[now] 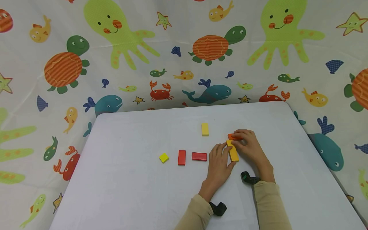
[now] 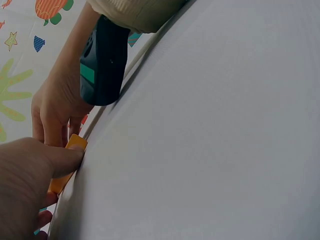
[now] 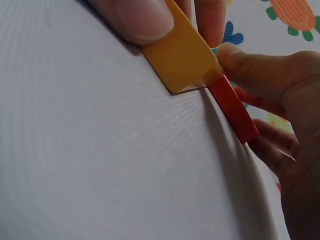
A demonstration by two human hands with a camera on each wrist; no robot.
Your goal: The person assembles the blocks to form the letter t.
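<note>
One left hand (image 1: pixel 219 164) pinching yellow-orange rectangular block (image 1: pixel 233 155); right hand (image 1: pixel 251 146) gripping red-orange rectangular block (image 1: pixel 230 136); white flat tabletop (image 1: pixel 115 179) spreading lower left, far edge (image 1: pixel 172 109) above both hands.

On the desk (image 1: pixel 123 191), left to right, lie a first block (image 1: pixel 164 157), second block (image 1: pixel 181 157) and third block (image 1: pixel 199 156); a fourth block (image 1: pixel 205 129) sits behind the third block, and farther right a fifth block (image 1: pixel 234 155) lies before a sixth block (image 1: pixel 230 136).

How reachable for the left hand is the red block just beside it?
Likely yes: nothing stands between the left hand and that red block, though the hand would probably have to release the amber block first.
</note>
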